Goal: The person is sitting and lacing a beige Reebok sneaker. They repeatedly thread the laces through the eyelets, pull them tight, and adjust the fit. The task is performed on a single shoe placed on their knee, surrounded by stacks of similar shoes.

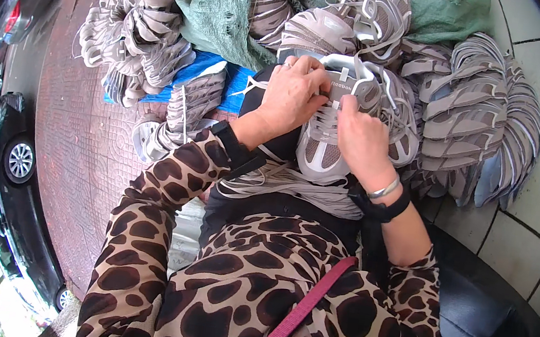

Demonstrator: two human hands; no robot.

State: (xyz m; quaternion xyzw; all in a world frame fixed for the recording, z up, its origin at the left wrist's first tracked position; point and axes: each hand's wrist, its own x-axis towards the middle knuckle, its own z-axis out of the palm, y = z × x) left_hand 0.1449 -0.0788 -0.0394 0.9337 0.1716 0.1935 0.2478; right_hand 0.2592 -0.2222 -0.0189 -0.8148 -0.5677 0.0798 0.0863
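A grey-beige mesh shoe upper point(321, 161) rests on my lap with its rounded toe toward me and its tongue point(341, 86) away from me. My left hand point(297, 94) is closed on the left side of its opening, fingers bent. On the right eyelet edge my right hand point(362, 140) is closed, thumb up beside the tongue; its other fingertips are hidden. Pale lacing crosses the front of the upper, and a loose lace end point(253, 85) sticks out left of my left hand. A bundle of beige shoelaces point(288, 188) lies across my lap below the toe.
Laced uppers point(375, 19) are heaped just beyond my hands. Stacks of nested uppers stand at the right point(466, 126) and far left point(139, 22), near green woven sacks point(215, 15). A black padded seat point(483, 312) is at my right; parked cars point(19, 156) are at far left.
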